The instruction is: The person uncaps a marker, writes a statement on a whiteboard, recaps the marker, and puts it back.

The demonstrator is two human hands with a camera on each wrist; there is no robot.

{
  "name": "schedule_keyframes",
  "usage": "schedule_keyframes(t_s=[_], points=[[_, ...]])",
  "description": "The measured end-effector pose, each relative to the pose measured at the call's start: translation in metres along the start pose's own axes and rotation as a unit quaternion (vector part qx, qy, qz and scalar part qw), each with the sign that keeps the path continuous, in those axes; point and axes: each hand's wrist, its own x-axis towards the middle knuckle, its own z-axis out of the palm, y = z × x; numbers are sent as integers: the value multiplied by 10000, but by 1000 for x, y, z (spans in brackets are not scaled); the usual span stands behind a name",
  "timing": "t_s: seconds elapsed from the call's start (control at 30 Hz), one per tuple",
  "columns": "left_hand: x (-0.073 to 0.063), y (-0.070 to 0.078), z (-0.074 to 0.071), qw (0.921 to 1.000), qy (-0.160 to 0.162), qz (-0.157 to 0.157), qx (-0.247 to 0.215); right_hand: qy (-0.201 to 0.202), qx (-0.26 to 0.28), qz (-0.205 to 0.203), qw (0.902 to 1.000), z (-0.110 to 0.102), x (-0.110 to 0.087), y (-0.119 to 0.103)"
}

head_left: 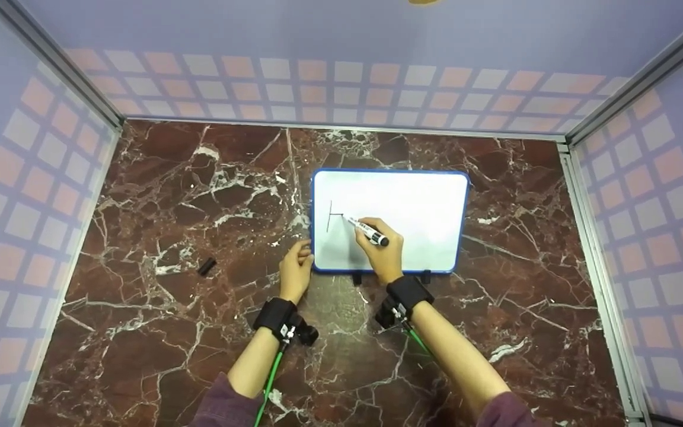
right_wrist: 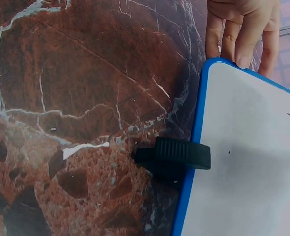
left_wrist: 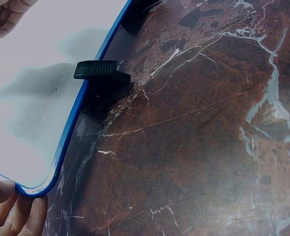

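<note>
The right hand (head_left: 383, 248) has its fingers curled around the marker (head_left: 368, 231), its tip at the end of the short crossbar on the left part of the whiteboard (head_left: 418, 201), and I'd say a slackened grip or a jolt could send the black line (head_left: 329, 220) astray. The left hand (head_left: 296, 273) pinches the whiteboard only by its lower left corner, so too hard a push might swivel the far side across the glossy tabletop (head_left: 199, 332). Off to the left, the small black piece, probably the cap (head_left: 207, 266), could get knocked away by a passing forearm.
</note>
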Motion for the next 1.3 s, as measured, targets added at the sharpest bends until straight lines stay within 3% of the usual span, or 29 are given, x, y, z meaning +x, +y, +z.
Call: schedule_keyframes(t_s=[0.53,0.73,1.17,1.3], points=[[1,1,-1,10000,15,-35,-17,33,-131,-252,9996,-4,14,-5],[1,0,-1,9999,-32,-89,-35,15,-143,-114,9998,-3,16,-5],[0,-1,1,9998,13,113,-150,-115,-142,-336,9993,-4,11,-3],[2,-1,0,9999,6,62,-86,-97,-125,-204,9997,-2,9,-5]])
